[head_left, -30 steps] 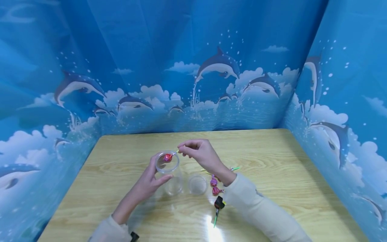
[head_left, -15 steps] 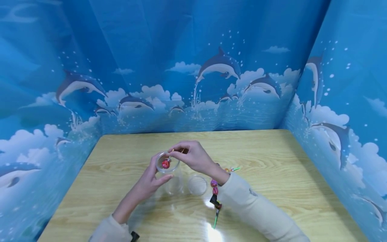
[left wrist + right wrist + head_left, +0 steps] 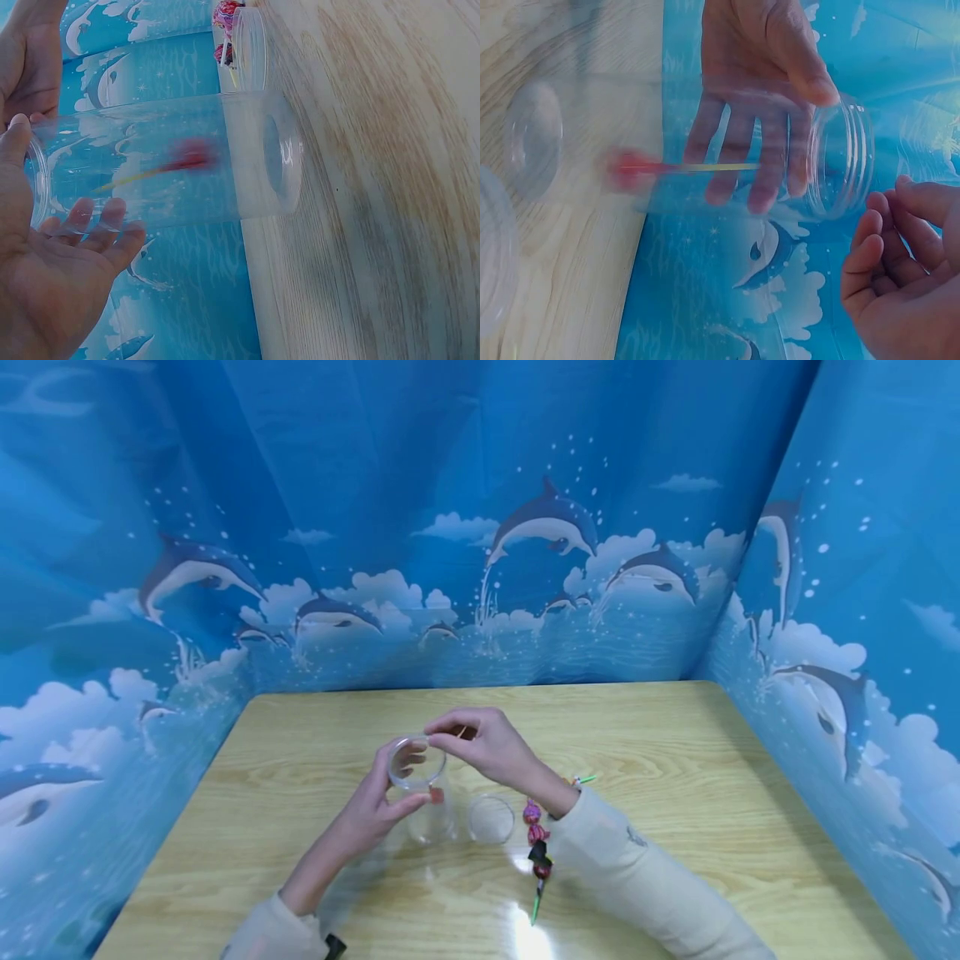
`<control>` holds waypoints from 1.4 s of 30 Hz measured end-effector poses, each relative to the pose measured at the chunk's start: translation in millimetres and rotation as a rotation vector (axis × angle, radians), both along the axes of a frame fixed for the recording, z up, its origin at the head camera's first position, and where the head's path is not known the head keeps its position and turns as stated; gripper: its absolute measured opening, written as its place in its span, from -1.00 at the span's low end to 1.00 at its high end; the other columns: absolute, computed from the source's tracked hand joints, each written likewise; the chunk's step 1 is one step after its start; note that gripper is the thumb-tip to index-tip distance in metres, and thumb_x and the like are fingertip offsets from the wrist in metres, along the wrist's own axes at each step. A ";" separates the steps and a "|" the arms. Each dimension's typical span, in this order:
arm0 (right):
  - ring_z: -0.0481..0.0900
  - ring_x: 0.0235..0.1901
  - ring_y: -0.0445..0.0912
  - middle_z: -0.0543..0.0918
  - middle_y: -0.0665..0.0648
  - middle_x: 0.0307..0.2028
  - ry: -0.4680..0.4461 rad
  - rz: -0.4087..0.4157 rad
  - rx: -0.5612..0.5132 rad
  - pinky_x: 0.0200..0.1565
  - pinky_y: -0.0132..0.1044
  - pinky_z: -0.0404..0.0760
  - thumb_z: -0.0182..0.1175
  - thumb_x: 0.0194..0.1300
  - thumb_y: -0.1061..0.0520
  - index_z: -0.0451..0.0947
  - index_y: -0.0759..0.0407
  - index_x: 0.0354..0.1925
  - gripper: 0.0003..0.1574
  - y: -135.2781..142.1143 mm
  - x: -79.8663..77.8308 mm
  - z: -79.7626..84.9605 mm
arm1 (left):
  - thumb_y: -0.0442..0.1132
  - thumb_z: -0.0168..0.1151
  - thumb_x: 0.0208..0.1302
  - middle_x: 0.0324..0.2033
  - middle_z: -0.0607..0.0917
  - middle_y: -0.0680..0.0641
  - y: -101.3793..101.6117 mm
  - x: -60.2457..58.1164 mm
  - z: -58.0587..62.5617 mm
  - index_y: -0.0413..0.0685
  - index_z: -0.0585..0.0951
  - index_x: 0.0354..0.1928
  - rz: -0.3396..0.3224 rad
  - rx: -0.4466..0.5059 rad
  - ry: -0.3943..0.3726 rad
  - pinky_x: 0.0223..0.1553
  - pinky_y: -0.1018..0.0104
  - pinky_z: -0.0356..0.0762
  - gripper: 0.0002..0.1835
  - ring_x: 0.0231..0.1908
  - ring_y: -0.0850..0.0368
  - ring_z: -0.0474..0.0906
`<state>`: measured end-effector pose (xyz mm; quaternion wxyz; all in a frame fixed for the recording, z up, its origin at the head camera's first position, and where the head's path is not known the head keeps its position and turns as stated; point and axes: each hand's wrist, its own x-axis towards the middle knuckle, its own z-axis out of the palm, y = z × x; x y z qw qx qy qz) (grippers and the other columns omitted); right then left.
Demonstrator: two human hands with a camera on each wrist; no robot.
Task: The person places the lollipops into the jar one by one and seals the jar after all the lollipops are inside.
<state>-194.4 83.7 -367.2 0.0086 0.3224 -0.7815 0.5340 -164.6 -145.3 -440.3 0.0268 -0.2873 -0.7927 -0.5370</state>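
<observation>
My left hand [image 3: 371,814] grips a clear plastic jar [image 3: 431,827] near its top, fingers behind and thumb in front. The jar stands upright on the table with its mouth uncovered. Inside it, a red lollipop [image 3: 191,154], blurred, hangs head down above the jar's bottom, its yellow stick [image 3: 724,167] pointing to the mouth. At the jar's rim is my right hand [image 3: 487,747], fingers loosely bent, thumb and fingertips apart with nothing between them. A clear round lid [image 3: 491,820] lies just right of the jar.
More lollipops lie right of the lid, partly under my right forearm: a purple one [image 3: 532,812], a pinkish-red one [image 3: 537,833], a dark one with a green stick [image 3: 541,870]. Another green stick [image 3: 587,778] shows behind the forearm. Dolphin-printed curtains [image 3: 480,652] enclose the wooden table [image 3: 300,735].
My right hand brought the red lollipop over the jar's mouth and let it go. The lollipop has dropped down inside the jar. The left hand stays around the jar.
</observation>
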 end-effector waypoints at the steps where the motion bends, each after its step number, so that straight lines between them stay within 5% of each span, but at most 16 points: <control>1: 0.69 -0.31 0.01 0.78 0.10 -0.13 -0.002 -0.004 0.005 -0.28 -0.29 0.68 0.30 0.45 0.18 0.73 0.26 0.02 -0.75 2.5 0.0 -0.2 | -0.44 0.36 0.34 0.33 0.43 -0.34 -0.1 -0.2 -0.4 -0.23 0.10 0.50 -0.006 0.008 0.012 0.26 -0.32 0.40 -0.18 0.30 -0.36 0.43; 8: 0.67 -0.27 -0.12 0.77 0.08 -0.08 -0.035 -0.053 0.035 -0.22 -0.24 0.69 0.29 0.47 0.15 0.72 0.17 0.07 -0.73 27.6 0.1 -1.8 | -0.46 0.38 0.30 0.31 0.45 -0.32 -0.6 -1.0 -2.3 -0.26 0.11 0.49 -0.009 0.020 0.035 0.27 -0.29 0.41 -0.16 0.29 -0.36 0.44; 18: 0.65 -0.25 -0.04 0.75 0.15 -0.03 -0.102 -0.183 0.053 -0.26 -0.23 0.65 0.28 0.48 0.11 0.71 0.16 0.09 -0.71 81.9 2.2 -12.0 | -0.37 0.40 0.32 0.34 0.42 -0.31 -0.2 -0.4 0.2 -0.22 0.10 0.50 0.016 -0.011 -0.010 0.30 -0.32 0.38 -0.15 0.32 -0.36 0.41; 42: 0.65 -0.22 -0.12 0.75 0.25 -0.04 -0.224 -0.416 0.113 -0.24 -0.29 0.65 0.30 0.47 0.06 0.67 0.28 0.10 -0.62 181.0 14.3 -64.6 | -0.40 0.38 0.32 0.34 0.44 -0.35 0.8 0.8 0.3 -0.24 0.11 0.49 0.031 -0.017 -0.017 0.29 -0.37 0.35 -0.16 0.31 -0.38 0.42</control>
